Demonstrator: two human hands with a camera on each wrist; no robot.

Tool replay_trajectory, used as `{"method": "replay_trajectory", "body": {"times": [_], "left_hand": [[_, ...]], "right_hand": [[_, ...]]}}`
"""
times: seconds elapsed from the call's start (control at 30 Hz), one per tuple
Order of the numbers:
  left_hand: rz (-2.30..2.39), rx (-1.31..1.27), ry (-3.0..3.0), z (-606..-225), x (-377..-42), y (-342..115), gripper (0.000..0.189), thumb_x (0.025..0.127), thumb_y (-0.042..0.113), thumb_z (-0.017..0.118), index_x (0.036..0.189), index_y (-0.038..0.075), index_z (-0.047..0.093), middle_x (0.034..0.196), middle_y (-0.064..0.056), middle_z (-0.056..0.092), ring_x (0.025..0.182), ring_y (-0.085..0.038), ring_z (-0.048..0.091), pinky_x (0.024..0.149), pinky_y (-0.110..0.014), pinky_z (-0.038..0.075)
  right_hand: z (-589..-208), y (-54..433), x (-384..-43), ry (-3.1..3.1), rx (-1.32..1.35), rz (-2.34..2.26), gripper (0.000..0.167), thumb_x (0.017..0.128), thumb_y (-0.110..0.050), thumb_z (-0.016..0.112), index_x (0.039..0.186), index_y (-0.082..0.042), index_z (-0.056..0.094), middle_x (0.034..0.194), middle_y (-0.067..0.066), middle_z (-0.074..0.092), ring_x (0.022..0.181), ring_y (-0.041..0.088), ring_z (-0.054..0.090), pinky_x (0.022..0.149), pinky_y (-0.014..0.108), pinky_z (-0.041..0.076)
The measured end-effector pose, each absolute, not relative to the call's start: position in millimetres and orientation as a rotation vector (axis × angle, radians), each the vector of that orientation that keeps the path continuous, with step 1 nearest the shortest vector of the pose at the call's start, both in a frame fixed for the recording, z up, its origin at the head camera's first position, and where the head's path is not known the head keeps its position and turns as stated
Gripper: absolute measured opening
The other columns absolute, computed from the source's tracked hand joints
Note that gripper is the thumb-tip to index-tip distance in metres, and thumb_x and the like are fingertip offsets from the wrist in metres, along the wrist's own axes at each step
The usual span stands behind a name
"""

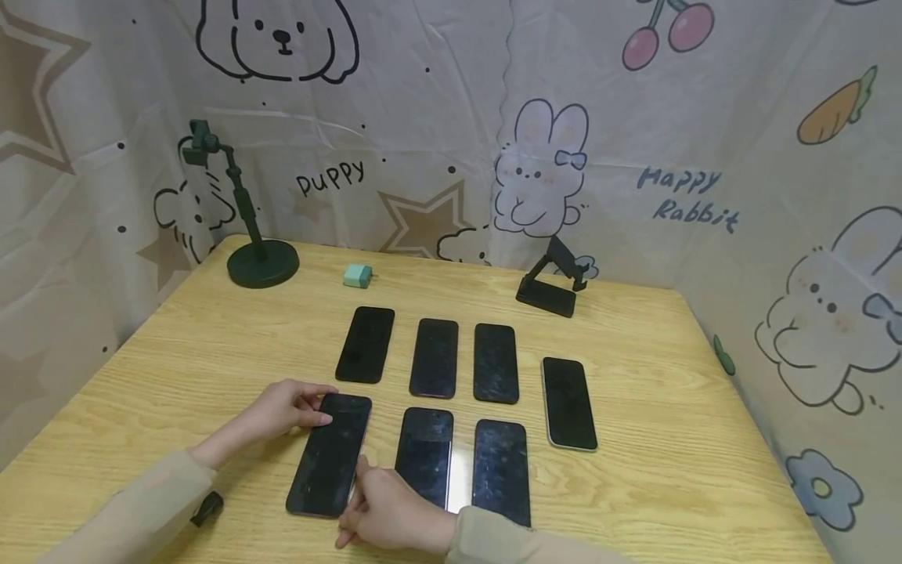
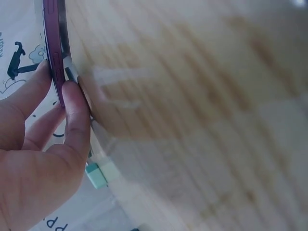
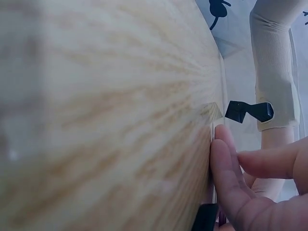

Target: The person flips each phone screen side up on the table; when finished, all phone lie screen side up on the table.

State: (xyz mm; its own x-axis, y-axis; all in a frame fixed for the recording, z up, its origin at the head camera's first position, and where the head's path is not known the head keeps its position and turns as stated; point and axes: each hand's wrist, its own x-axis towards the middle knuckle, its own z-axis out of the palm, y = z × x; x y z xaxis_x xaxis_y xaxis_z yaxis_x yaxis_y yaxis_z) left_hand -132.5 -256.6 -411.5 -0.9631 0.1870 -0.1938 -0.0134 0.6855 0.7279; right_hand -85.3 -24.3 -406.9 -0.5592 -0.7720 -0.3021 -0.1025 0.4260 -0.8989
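A black-screened smartphone (image 1: 330, 458) with a purple side edge (image 2: 54, 43) lies face up at the near left of the table. My left hand (image 1: 285, 409) pinches its upper left corner, thumb on one side and fingers on the other in the left wrist view. At the lower right corner, my right hand (image 1: 395, 505) holds the phone, with one finger along its right edge. Beside that hand lie two more phones, a near middle one (image 1: 426, 439) partly covered by it and a near right one (image 1: 500, 470). How firmly the right fingers grip cannot be told.
Farther back lie more phones: one at left (image 1: 365, 345), two in the middle (image 1: 433, 358) and a pale-edged one (image 1: 569, 403) at right. A green stand (image 1: 262, 262), a mint charger (image 1: 357, 276) and a black folding holder (image 1: 546, 296) stand behind. A small black object (image 1: 207, 509) lies by the left sleeve.
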Motion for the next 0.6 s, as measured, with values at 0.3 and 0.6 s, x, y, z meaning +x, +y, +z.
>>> {"method": "replay_trajectory", "body": {"times": [0.3, 0.6], "left_hand": [[1.138, 0.174, 2.689, -413.2, -131.8, -256.5, 0.045, 0.083, 0.015, 0.074, 0.124, -0.001, 0.061, 0.088, -0.006, 0.058, 0.069, -0.014, 0.051, 0.052, -0.023, 0.041], [1.139, 0.165, 2.692, -411.6, -132.6, -255.0, 0.043, 0.083, 0.013, 0.074, 0.121, -0.003, 0.062, 0.085, -0.005, 0.056, 0.065, -0.014, 0.049, 0.049, -0.023, 0.040]], "right_hand": [[-403.5, -26.4, -86.6, 1.976, -0.780, -1.128, 0.060, 0.097, -0.008, 0.052, 0.138, 0.025, 0.022, 0.064, 0.000, 0.070, 0.042, 0.000, 0.046, 0.044, 0.016, 0.032], [-404.9, -26.7, -87.6, 1.986, -0.776, -1.120, 0.063, 0.097, -0.010, 0.053, 0.139, 0.024, 0.020, 0.062, -0.002, 0.069, 0.040, 0.002, 0.040, 0.043, 0.016, 0.031]]}}
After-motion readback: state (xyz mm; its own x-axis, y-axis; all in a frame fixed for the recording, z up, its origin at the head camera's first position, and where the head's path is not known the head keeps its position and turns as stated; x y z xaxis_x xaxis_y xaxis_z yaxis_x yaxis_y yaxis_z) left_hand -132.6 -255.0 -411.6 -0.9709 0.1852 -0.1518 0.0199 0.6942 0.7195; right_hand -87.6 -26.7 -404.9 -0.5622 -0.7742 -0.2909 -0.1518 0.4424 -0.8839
